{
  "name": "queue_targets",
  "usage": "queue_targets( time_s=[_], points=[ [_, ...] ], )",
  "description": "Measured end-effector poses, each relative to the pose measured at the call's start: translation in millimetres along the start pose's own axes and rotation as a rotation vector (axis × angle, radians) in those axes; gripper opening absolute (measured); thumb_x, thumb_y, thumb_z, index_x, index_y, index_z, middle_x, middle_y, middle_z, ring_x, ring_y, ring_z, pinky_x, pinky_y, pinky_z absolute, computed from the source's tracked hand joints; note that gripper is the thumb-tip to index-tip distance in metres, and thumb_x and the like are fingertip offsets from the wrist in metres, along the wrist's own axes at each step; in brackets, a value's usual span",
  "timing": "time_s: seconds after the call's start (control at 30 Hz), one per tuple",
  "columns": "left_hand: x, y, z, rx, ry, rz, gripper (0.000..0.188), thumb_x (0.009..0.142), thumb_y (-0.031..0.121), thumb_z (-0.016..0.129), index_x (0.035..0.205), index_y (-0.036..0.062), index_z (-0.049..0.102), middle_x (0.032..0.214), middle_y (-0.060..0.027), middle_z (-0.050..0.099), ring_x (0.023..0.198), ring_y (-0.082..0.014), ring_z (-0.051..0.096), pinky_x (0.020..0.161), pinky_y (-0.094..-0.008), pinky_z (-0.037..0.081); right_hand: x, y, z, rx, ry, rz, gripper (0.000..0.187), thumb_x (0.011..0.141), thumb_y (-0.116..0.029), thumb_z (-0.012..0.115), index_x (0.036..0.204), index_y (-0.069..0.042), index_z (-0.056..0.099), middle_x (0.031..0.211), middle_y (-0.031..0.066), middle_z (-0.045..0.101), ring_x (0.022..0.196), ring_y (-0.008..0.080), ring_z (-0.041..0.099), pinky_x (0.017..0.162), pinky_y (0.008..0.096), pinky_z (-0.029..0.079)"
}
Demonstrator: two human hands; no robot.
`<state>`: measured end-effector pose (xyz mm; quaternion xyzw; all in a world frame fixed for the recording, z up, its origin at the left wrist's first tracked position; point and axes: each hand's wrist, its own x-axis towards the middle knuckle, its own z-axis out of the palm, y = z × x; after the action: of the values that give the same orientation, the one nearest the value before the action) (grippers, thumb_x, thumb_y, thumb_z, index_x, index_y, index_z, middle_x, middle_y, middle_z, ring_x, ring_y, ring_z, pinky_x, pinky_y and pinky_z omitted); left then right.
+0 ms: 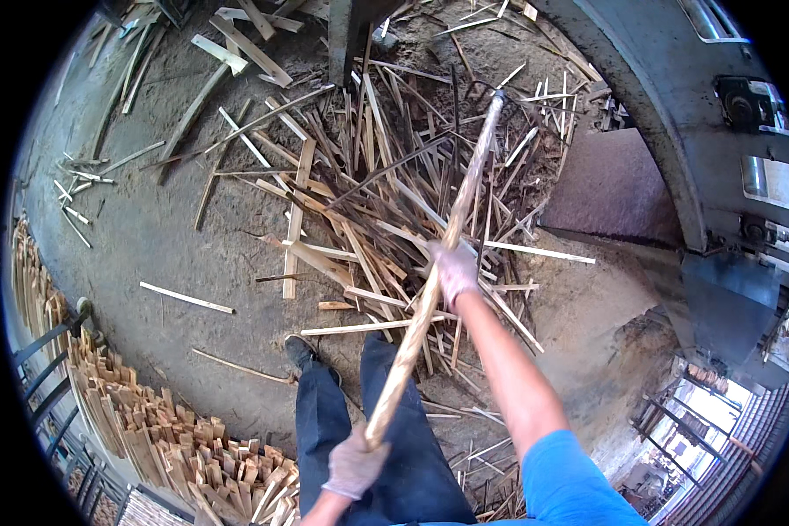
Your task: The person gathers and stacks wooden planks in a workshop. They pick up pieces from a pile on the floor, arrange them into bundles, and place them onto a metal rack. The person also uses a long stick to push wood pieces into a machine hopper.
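Both of my hands wear pale gloves and grip a rake (pixel 416 337) by its long, light wooden handle. My left hand (pixel 357 465) is closed round the near end, low in front of my legs. Farther up, about the middle of the handle, my right hand (pixel 454 272) is wrapped round it with the arm stretched forward. The handle slants away to the right over a tangled heap of wood strips (pixel 390 197). Dark curved metal prongs at its far end lie at the heap's back edge, partly lost among the scraps.
Stacked wood pieces (pixel 193 456) line the lower left beside dark metal railings (pixel 53 368). A large grey machine frame (pixel 666 114) rises on the right, next to a brownish metal plate (pixel 614 188). Loose strips (pixel 187 298) lie on the dusty floor around my shoes.
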<state>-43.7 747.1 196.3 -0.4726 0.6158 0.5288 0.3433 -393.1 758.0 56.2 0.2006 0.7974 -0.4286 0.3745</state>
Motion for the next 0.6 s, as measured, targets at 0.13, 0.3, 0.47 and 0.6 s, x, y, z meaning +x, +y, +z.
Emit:
queue_targets(
  time_s=[0.13, 0.3, 0.47, 0.6],
  points=[
    [-34.7, 22.0, 14.0, 0.114, -0.013, -0.005, 0.056, 0.084, 0.039, 0.072, 0.126, 0.0056, 0.055, 0.087, -0.0273, 0.07, 0.089, -0.0476, 0.069, 0.076, -0.0532, 0.055, 0.4, -6.4, -5.4, -0.115, 0.023, 0.03, 0.019, 0.085, -0.014, 0.067, 0.092, 0.003, 0.063, 0.068, 0.0098, 0.064, 0.053, 0.0232, 0.061, 0.049, 0.0368, 0.045],
    [-144.5, -51.8, -37.9, 0.258, -0.035, -0.297, 0.043, 0.087, 0.04, 0.068, 0.116, 0.0104, 0.055, 0.094, -0.0285, 0.07, 0.09, -0.051, 0.067, 0.078, -0.0579, 0.053, -126.4, 102.7, 32.0, 0.02, -0.037, 0.215, 0.023, 0.087, -0.021, 0.066, 0.08, 0.001, 0.064, 0.065, 0.0114, 0.064, 0.052, 0.0233, 0.064, 0.049, 0.0394, 0.05],
    [-220.3, -182.4, -101.4, 0.022, -0.096, -0.258, 0.052, 0.091, 0.035, 0.064, 0.131, 0.0029, 0.055, 0.098, -0.0261, 0.07, 0.093, -0.0463, 0.067, 0.084, -0.0539, 0.054, -222.6, 124.0, 81.0, -0.004, -0.038, 0.38, 0.033, 0.085, -0.021, 0.068, 0.102, 0.003, 0.053, 0.072, 0.0122, 0.061, 0.052, 0.0237, 0.063, 0.048, 0.0393, 0.051],
    [-141.9, -215.3, -105.5, 0.543, -0.056, 0.09, 0.05, 0.09, 0.033, 0.063, 0.13, 0.0039, 0.057, 0.092, -0.0231, 0.07, 0.087, -0.0452, 0.067, 0.08, -0.0508, 0.055, -154.3, 196.1, 94.6, -0.18, -0.041, 0.294, 0.036, 0.083, -0.02, 0.069, 0.104, 0.009, 0.061, 0.076, 0.0163, 0.066, 0.062, 0.0279, 0.068, 0.056, 0.0412, 0.051]
  ],
)
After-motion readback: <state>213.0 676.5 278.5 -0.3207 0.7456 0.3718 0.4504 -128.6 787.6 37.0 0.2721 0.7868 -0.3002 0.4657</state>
